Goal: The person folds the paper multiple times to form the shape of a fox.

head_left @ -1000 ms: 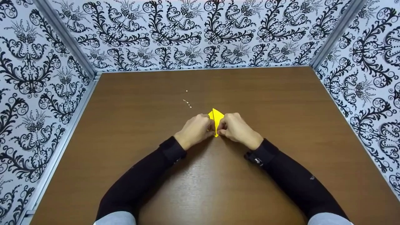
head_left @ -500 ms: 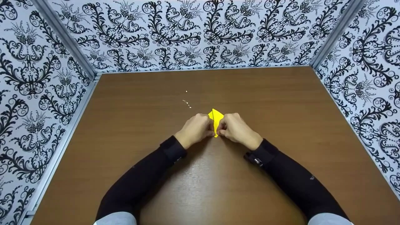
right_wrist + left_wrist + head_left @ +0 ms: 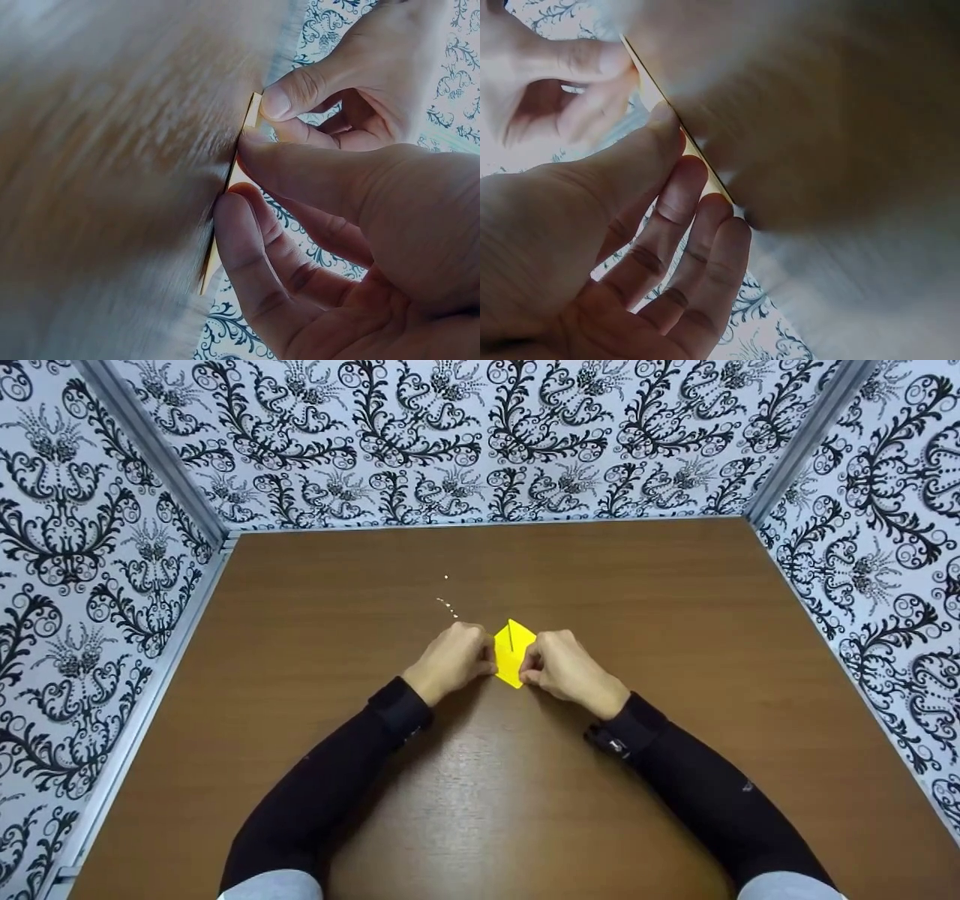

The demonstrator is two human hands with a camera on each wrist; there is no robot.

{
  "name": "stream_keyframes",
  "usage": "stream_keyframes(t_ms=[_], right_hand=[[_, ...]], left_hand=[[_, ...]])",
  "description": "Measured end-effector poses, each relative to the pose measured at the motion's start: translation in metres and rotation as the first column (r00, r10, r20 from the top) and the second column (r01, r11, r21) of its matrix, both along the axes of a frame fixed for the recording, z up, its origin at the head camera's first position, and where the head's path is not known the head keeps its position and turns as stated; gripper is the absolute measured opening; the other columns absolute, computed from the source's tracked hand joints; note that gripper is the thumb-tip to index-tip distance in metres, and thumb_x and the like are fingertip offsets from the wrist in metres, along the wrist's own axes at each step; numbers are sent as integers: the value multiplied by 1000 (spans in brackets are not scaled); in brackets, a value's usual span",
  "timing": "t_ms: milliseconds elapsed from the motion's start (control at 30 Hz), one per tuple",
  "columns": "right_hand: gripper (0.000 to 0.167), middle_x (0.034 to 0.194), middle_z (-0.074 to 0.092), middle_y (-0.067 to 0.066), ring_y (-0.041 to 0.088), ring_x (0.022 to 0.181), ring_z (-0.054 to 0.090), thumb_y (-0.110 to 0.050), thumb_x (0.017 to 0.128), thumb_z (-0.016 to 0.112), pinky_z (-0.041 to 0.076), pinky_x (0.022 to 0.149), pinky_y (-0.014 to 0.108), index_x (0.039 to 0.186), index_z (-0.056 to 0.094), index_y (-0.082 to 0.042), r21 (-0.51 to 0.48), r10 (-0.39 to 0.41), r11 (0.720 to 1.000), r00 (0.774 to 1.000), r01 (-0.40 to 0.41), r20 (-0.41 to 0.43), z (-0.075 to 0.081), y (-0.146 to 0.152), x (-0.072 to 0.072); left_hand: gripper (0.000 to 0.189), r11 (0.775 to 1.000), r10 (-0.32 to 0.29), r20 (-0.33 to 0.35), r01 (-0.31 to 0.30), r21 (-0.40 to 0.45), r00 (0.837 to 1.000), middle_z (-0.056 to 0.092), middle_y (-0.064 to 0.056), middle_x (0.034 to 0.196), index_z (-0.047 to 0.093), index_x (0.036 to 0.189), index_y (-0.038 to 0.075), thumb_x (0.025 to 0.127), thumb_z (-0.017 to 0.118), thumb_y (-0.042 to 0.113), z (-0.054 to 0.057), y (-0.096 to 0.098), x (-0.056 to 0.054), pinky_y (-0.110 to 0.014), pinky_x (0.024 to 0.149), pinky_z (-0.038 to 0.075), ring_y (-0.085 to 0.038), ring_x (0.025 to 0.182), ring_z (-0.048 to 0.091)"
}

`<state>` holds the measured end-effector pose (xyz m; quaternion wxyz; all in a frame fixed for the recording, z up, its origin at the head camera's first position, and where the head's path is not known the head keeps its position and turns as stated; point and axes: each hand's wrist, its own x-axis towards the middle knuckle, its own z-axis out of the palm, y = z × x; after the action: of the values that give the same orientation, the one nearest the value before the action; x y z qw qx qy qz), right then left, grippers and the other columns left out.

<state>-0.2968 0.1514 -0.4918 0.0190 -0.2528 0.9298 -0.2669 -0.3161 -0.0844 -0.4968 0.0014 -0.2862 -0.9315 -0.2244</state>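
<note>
A folded piece of yellow paper (image 3: pixel 510 658) lies on the brown table in front of the person, a dark slit running down from its far corner. The left hand (image 3: pixel 454 658) pinches its left edge between thumb and fingers. On the opposite edge, the right hand (image 3: pixel 570 667) holds the paper the same way. In the left wrist view the paper (image 3: pixel 651 88) shows almost edge-on, close along the tabletop, with the left hand's thumb and fingertips at it. The right wrist view shows the paper (image 3: pixel 253 111) as a thin strip beside both thumbs. Parts of both edges are hidden under the fingers.
Small white specks (image 3: pixel 448 605) lie on the table (image 3: pixel 637 585) beyond the left hand. Patterned black-and-white panels (image 3: pixel 420 442) with grey metal corner posts (image 3: pixel 810 442) enclose the table at the back and both sides.
The left hand has moved left and slightly away, and the paper has spread from a narrow shape into a wider, flatter one. The right hand has stayed in place.
</note>
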Motion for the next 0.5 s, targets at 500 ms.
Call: stream_keyframes(t_ms=[500], right_hand=[[7, 92, 87, 6, 18, 81, 69, -12, 98, 96, 61, 77, 34, 94, 93, -8, -2, 0, 1000, 1000, 0, 2, -1, -1, 0]], left_hand=[[18, 994, 112, 34, -112, -18, 993, 81, -8, 88, 85, 88, 10, 100, 95, 19, 6, -29, -17, -36, 74, 57, -19, 78, 64]])
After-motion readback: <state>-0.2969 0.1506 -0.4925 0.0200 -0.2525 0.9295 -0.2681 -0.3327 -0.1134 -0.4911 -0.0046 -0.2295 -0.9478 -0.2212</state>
